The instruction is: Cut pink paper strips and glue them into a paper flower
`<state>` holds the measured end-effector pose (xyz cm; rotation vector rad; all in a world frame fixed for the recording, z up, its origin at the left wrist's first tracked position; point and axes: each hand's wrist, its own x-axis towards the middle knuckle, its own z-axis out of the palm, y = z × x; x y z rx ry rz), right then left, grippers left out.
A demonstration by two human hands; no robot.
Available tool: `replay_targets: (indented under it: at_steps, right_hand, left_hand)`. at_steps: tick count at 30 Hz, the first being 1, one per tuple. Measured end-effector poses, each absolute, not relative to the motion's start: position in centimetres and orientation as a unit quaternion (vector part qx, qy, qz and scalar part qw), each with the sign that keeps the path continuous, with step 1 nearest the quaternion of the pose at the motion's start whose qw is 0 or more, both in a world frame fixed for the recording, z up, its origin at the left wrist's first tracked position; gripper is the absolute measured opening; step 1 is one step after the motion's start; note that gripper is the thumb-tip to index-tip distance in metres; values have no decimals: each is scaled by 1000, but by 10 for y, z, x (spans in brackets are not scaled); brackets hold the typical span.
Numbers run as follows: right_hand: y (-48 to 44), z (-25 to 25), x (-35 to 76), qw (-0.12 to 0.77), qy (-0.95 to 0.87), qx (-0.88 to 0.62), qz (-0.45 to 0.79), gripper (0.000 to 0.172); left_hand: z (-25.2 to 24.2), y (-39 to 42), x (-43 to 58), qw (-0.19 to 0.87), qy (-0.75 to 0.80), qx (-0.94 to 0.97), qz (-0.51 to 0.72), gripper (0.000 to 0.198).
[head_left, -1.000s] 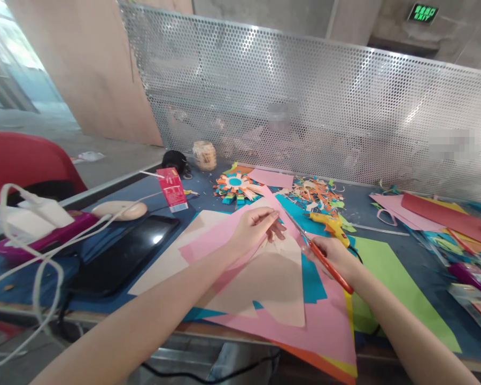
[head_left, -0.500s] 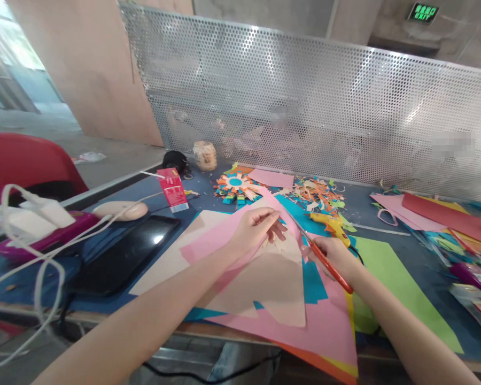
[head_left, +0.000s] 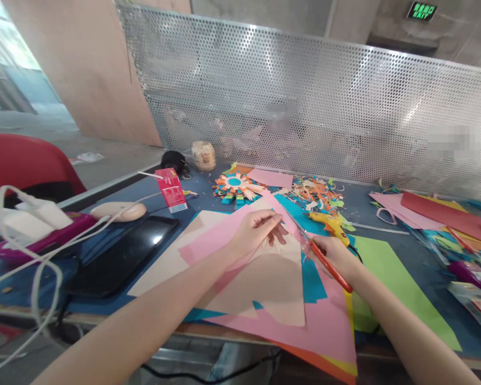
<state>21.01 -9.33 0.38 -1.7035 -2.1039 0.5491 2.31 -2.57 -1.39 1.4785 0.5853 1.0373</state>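
My right hand is wrapped round scissors with red-orange handles. Their blades point up and left, with the tips close to the fingers of my left hand. Thumb and forefinger of the left hand are pinched together over the paper pile. Pale pointed bits of a cream paper piece show just under those fingers; most of it is hidden by the hand. Beneath both hands lie a large cream sheet, pink paper and blue paper.
A layered paper flower and a heap of paper scraps lie beyond the hands. A yellow glue gun rests near the green sheet. On the left are a black tablet, a computer mouse and white cables.
The view has shifted very slightly. Both hands hold almost the same position, with the scissors still beside the left fingers.
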Motion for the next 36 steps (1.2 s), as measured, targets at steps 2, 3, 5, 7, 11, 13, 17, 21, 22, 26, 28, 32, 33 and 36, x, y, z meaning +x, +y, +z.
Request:
replay_targets:
  at_steps: [2,3,5,7,11,13,17,21,22,26,28,32,33,36]
  right_hand:
    - [-93,4,210,185,-749,-608,186,38]
    - [-93,4,210,184,-749,-610,182,39]
    - [-93,4,209,182,-747,-614,181,38]
    - [-93,4,209,184,-745,-614,183,38]
    - [-95,5,207,192,-736,-620,191,37]
    - [-96,5,208,190,-731,-623,203,37]
    - [-95,4,209,182,-736,-622,196,39]
    - [-94,4,209,174,-745,-614,193,41]
    - [-95,4,209,172,-745,-614,198,41]
    - [-95,5,210,168,-749,-610,199,42]
    - [-95,3,210,173,-756,-603,187,43]
    - [-94,1,211,174,-754,-606,184,45]
    - [-94,1,211,173,-753,-608,184,46]
    - [-95,3,209,167,-746,-618,184,46]
  left_hand:
    - [-14,-26,23,579,255,636,441,34]
    - [-14,-25,23,578,255,637,440,34]
    - [-14,-26,23,578,254,639,439,34]
    - [-14,-26,23,580,252,637,440,33]
    - [-13,-26,22,601,252,615,444,34]
    - [-13,-24,20,613,250,601,448,36]
    - [-13,-22,19,596,249,601,471,31]
    - [-12,-23,20,575,262,613,475,32]
    - [-11,-24,21,574,264,614,473,33]
    - [-10,-26,22,578,258,613,473,33]
    - [-9,-27,22,578,256,612,476,32]
    - [-8,-28,21,581,254,610,475,29]
    - [-8,-28,21,582,254,610,474,29]
    - [-9,-28,21,585,253,606,475,29]
